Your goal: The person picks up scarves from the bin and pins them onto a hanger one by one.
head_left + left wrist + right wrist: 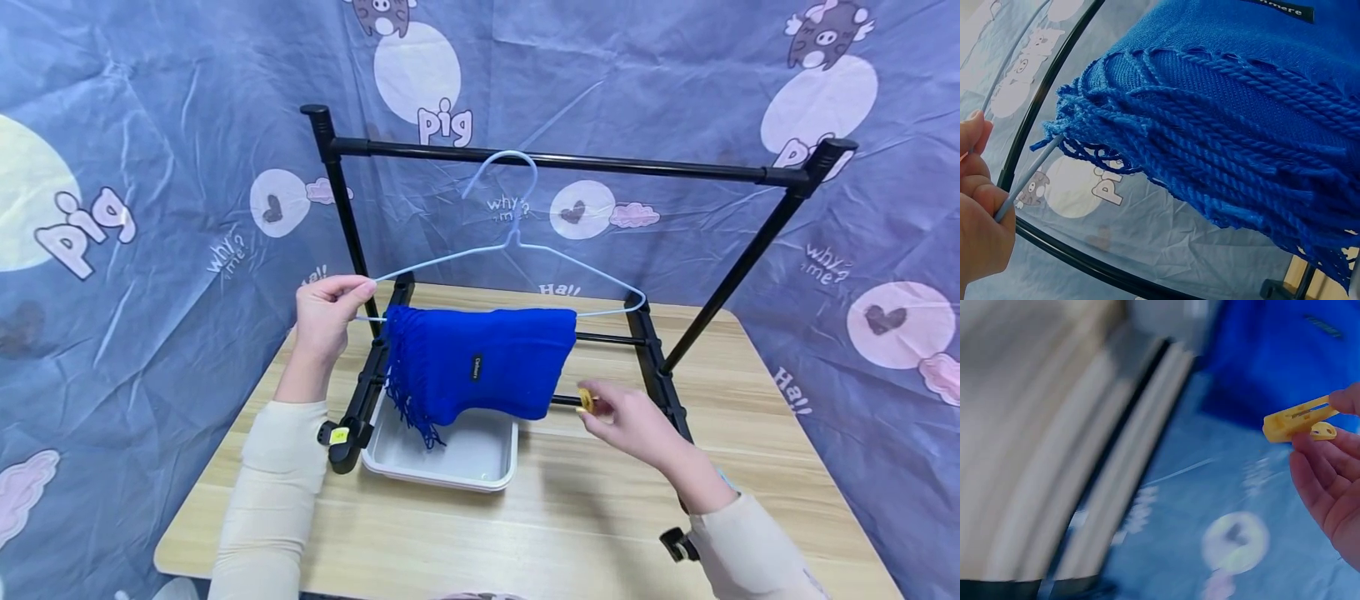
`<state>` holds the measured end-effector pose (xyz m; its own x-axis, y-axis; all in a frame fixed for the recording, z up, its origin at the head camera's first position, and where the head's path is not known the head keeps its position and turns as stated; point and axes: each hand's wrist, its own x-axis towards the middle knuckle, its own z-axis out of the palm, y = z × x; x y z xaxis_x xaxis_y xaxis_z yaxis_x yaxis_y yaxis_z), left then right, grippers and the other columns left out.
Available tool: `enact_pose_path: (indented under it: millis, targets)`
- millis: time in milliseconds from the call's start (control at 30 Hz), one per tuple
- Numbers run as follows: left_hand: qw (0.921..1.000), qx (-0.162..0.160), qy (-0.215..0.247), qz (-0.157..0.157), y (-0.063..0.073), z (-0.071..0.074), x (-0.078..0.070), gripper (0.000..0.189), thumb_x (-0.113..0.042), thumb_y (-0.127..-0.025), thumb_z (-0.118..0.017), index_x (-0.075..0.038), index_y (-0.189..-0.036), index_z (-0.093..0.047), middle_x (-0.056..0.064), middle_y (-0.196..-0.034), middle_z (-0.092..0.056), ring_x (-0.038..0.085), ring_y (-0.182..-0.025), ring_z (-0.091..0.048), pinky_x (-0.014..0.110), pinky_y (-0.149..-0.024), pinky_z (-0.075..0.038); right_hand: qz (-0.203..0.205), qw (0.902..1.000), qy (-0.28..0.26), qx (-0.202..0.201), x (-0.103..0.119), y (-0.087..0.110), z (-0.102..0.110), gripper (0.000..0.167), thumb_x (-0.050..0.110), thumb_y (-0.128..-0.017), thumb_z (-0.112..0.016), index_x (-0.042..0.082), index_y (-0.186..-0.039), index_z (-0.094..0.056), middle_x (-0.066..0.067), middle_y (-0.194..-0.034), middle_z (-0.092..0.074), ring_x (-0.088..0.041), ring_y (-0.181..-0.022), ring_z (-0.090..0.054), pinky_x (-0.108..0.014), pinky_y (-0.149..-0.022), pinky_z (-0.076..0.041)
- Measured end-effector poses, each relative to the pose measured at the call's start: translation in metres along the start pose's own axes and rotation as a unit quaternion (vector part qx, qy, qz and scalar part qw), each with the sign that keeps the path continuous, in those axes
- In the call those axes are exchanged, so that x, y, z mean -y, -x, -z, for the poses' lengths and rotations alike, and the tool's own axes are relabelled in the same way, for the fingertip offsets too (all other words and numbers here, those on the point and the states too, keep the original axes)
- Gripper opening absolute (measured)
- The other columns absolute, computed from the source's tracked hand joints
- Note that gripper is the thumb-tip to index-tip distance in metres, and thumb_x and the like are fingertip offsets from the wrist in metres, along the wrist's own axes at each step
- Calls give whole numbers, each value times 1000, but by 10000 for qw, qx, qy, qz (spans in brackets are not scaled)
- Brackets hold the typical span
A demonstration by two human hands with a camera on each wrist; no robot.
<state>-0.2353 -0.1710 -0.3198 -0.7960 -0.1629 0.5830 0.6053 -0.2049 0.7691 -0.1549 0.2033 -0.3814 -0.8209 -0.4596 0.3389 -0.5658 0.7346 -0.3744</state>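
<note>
A blue fringed scarf with a small dark label hangs folded over the bottom bar of a light blue wire hanger. The hanger's hook passes in front of the rack's top rail in the head view; whether it rests on it I cannot tell. My left hand pinches the hanger's left end, beside the scarf's fringe. My right hand holds a yellow clothespin between thumb and fingers, to the right of the scarf's lower corner and apart from it.
A black rack stands on the wooden table, its feet either side. Beneath the scarf sits a white tray. A yellow clip is at the rack's left foot. Patterned blue cloth surrounds the table's back and sides.
</note>
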Motion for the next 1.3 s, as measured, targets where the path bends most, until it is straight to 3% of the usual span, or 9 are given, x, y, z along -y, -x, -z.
enact_pose_path:
  millis: [167, 300, 400, 533, 700, 833, 1000, 1133, 1300]
  targets:
    - [10000, 10, -5, 9, -1, -4, 0, 26, 14, -72, -59, -9, -68, -70, -1, -52, -50, 8, -39, -28, 19, -38, -22, 331, 9929, -1134, -115, 23, -34, 13, 28, 3, -72, -63, 2, -98, -54, 3, -76, -58, -7, -68, -55, -28, -63, -47]
    - [10000, -7, -88, 33, -1, -6, 1, 27, 13, -72, -59, -11, -67, -69, -1, -52, -52, 8, -40, -29, 19, -37, -22, 383, 9781, -2035, -197, 43, -57, 21, 25, -5, -72, -63, -1, -94, -53, -4, -79, -59, -13, -70, -56, -28, -63, -47]
    - [9998, 13, -175, 60, 0, -8, 1, 27, 12, -73, -60, -12, -67, -69, -1, -53, -53, 8, -40, -30, 19, -37, -22, 480, 9688, -2402, -369, 58, -71, 28, 26, -10, -71, -61, -6, -95, -53, -12, -80, -59, -18, -70, -57, -27, -63, -47]
    - [9996, 29, -248, 95, 0, -9, 2, 25, 11, -73, -60, -11, -67, -69, -2, -53, -51, 9, -41, -29, 19, -38, -22, 553, 9520, -2942, -639, 70, -90, 29, 27, -13, -72, -59, -12, -98, -52, -20, -85, -59, -21, -74, -57, -27, -67, -47]
    - [9998, 52, -200, 84, -1, -12, 2, 25, 11, -73, -60, -11, -67, -69, -2, -53, -50, 9, -41, -28, 20, -38, -21, 446, 9182, -3819, -958, 70, -117, 16, 25, -10, -75, -59, -10, -99, -53, -21, -91, -59, -19, -81, -57, -29, -70, -47]
    - [9998, 78, -175, 59, -1, -15, 2, 25, 12, -73, -60, -11, -67, -69, -1, -51, -48, 9, -40, -26, 20, -38, -20, 331, 9041, -4122, -1072, 76, -137, 7, 24, -5, -77, -59, -8, -100, -54, -18, -93, -60, -20, -82, -58, -30, -69, -47]
    - [9998, 44, -180, 27, -1, -18, 3, 23, 12, -72, -61, -9, -66, -69, -2, -49, -47, 9, -41, -28, 20, -38, -22, 174, 9031, -4140, -1127, 85, -157, 0, 18, -3, -77, -60, -9, -94, -56, -17, -89, -62, -18, -77, -60, -30, -67, -48]
    - [9999, 12, -131, 8, -1, -19, 4, 23, 13, -71, -61, -8, -65, -69, -1, -49, -49, 9, -42, -30, 20, -39, -23, 166, 9135, -3916, -1095, 91, -169, -4, 13, -2, -77, -60, -8, -88, -58, -14, -85, -61, -18, -71, -59, -27, -64, -47]
    - [9998, 119, -118, 57, -2, -21, 5, 24, 11, -73, -61, -11, -66, -69, -2, -47, -45, 9, -40, -27, 21, -38, -19, 282, 9240, -3689, -966, 95, -180, -10, 8, -3, -78, -59, -8, -83, -59, -16, -82, -59, -26, -68, -57, -27, -61, -47]
